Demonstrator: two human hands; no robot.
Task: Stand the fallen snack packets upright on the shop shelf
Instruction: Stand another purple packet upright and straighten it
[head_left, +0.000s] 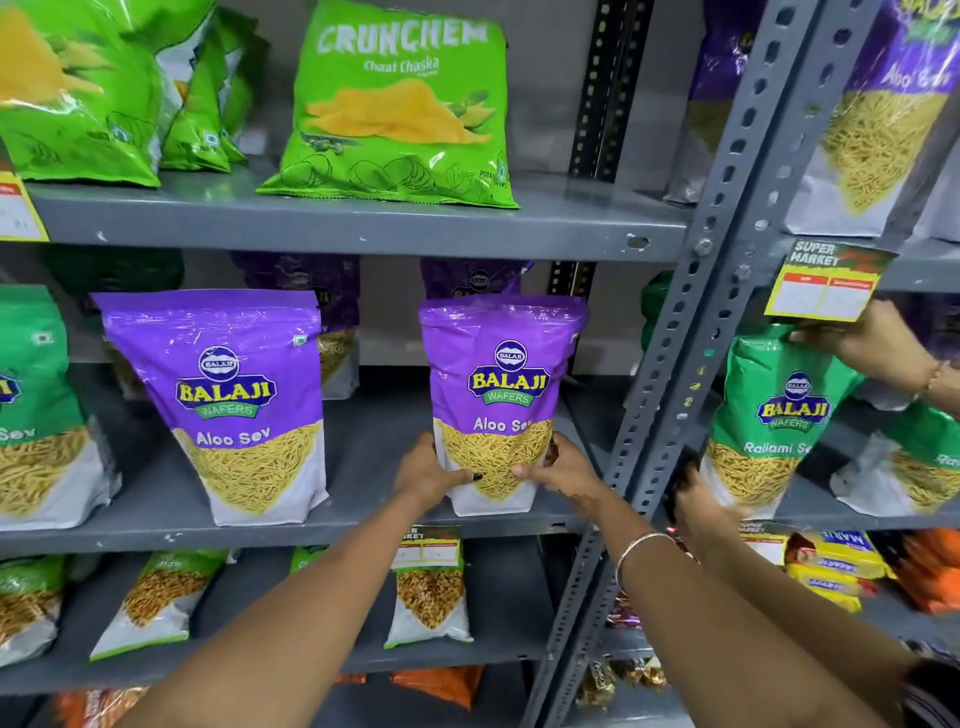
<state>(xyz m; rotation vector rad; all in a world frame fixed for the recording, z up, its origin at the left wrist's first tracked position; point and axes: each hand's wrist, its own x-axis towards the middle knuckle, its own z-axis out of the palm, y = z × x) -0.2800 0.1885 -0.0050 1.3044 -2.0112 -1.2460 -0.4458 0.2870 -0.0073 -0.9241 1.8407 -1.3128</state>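
At the centre of the frame, a purple Balaji Aloo Sev packet (501, 395) is stood upright on the front edge of the grey middle shelf (363, 447). Its lower part is clasped from both sides: the left hand (428, 475) and the right hand (563, 470) are wrapped round its edges, thumbs pressed on the front. A second Aloo Sev packet (228, 405) is seen upright at centre left. At far right, a green Ratlami Sev packet (774, 415) is gripped by another person's hands (878, 343).

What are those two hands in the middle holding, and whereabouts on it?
Both hands, left and right, grip the purple Aloo Sev packet at its lower part, one on each side edge, thumbs on the front. It stands upright on the grey shelf.
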